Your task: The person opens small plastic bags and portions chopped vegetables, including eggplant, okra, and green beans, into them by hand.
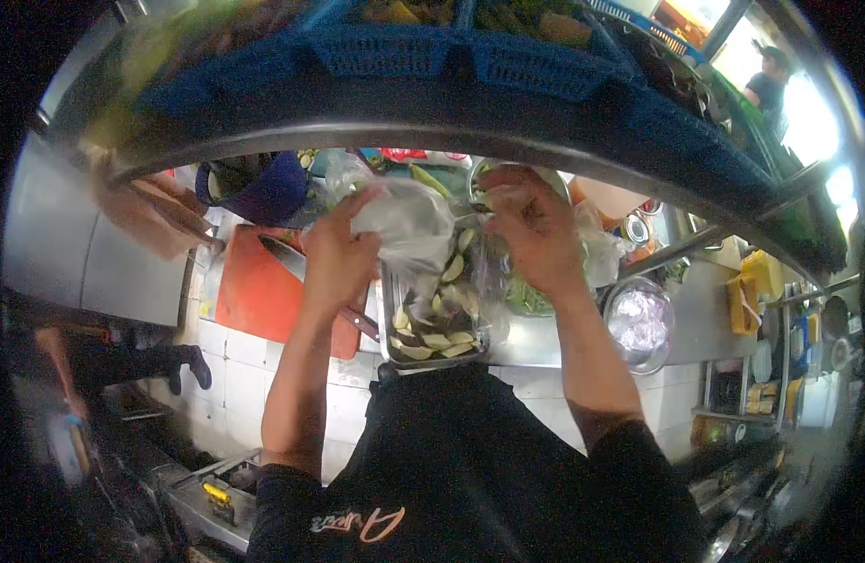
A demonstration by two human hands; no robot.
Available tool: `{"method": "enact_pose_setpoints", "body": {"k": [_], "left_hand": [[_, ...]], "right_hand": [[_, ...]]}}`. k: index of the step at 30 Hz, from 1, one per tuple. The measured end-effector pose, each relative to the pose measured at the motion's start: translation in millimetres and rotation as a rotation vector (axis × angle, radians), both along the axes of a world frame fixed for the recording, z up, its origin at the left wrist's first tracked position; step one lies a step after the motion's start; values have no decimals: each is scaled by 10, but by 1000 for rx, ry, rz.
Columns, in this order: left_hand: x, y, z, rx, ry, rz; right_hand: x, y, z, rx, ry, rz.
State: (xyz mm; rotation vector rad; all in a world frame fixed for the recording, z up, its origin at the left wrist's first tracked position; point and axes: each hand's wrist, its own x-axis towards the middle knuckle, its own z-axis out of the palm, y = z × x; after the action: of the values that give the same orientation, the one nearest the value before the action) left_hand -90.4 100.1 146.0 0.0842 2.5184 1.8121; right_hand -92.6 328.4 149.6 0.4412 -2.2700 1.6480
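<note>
My left hand (pixel 343 246) is closed on the edge of a thin clear plastic bag (pixel 409 220). The bag billows to the right of that hand, above a metal tray (pixel 387 324). Pale, dark-skinned vegetable wedges (pixel 442 342) lie in the tray, partly seen through plastic. My right hand (pixel 537 235) is across the tray with its fingers curled; clear plastic shows beside it, but what its fingertips grip is hidden. Left of the tray, a knife (pixel 360 322) rests on a red cutting board (pixel 254 291), partly behind my left forearm.
A metal shelf edge (pixel 357 137) with blue crates (pixel 545 70) crosses above the counter. A dark blue tub (pixel 263 192) stands back left. On the right is a round bowl (pixel 639 324) with plastic-wrapped contents. Other people (pixel 768 84) appear at far right and lower left.
</note>
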Motion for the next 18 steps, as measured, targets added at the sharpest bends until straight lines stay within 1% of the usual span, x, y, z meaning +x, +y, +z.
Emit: {"method": "enact_pose_setpoints", "body": {"k": [3,5,7,9,10,11,12,13,14,16,17,18], "left_hand": [[96,49,-91,-11,72,-23],[63,23,-291,-48,71,-30],[84,43,-329,0,73,-55],[78,21,-393,9,41,-65],[87,23,-387,-34,29,-58],[96,24,-382,-77,17,-51],[123,41,-309,-149,28,-44],[129,56,-262,-221,43,-39],[137,52,-313,-165,3,-41],[181,15,-479,-52,-85,-39],[205,16,-479,-56,-80,-37],[227,21,-476,-60,-74,-34]], "right_hand": [[-51,89,-402,163,-386,-35],[29,32,-804,125,-563,220],[53,-70,-1263,553,12,241],[-103,3,-1751,420,149,176],[-306,117,-1987,82,-2,107],[-495,324,-2051,51,-93,4],[-655,547,-1992,466,-174,-142],[-841,782,-1975,843,-281,-209],[-1051,1035,-2006,1117,-409,-188],[-1350,1364,-2100,1200,-472,-132],[-1452,1442,-2132,1219,-460,-108],[-1410,1404,-2139,1215,-393,-143]]}}
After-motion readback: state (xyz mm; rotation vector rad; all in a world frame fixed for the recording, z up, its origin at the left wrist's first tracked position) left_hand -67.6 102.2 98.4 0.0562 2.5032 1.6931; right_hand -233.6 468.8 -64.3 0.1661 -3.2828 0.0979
